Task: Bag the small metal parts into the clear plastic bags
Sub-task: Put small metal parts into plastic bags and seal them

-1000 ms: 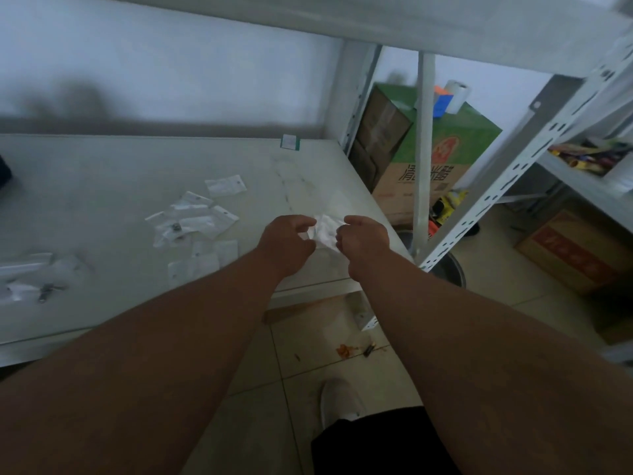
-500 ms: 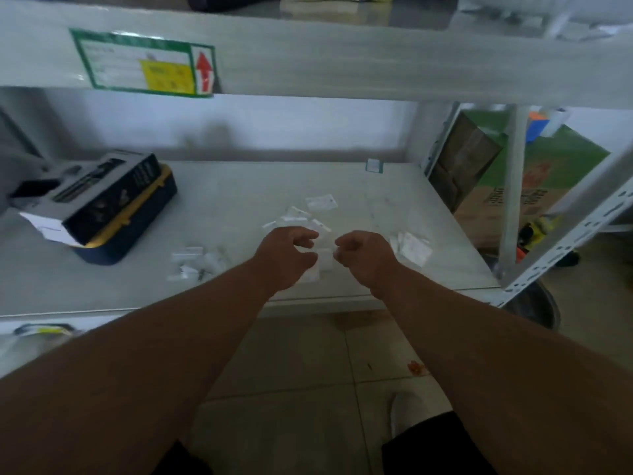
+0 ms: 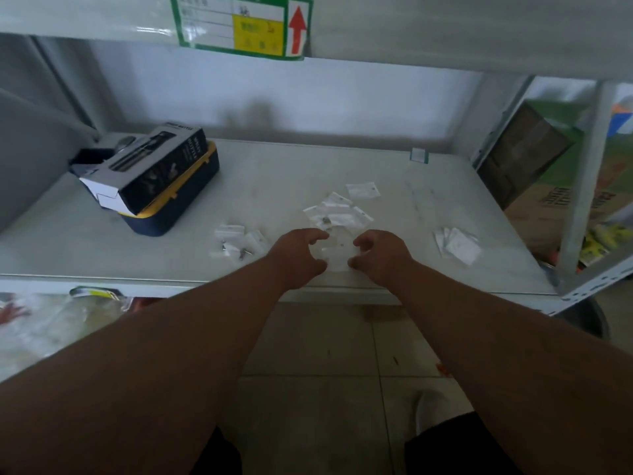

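Note:
My left hand (image 3: 298,255) and my right hand (image 3: 380,257) hover low over the shelf's front edge, fingers loosely curled and holding nothing. Between them a clear plastic bag (image 3: 337,255) lies flat, with both thumbs near its lower corners. Just beyond is a loose pile of clear bags (image 3: 337,209) with a small metal part (image 3: 325,220) in it. To the left, more bags (image 3: 233,236) lie with small metal parts (image 3: 241,253). A stack of bags (image 3: 457,245) sits to the right of my right hand.
The grey shelf board (image 3: 102,241) carries a black carton on a blue-and-yellow case (image 3: 154,176) at the left. A single bag (image 3: 363,190) lies further back. A white upright post (image 3: 582,186) and cardboard boxes (image 3: 548,207) stand at the right. An upper shelf (image 3: 445,25) hangs overhead.
A second ago both hands pinched a bunch of bags at the shelf's right corner. That bunch now lies on the shelf, and my hands have moved left and spread apart over a single flat bag.

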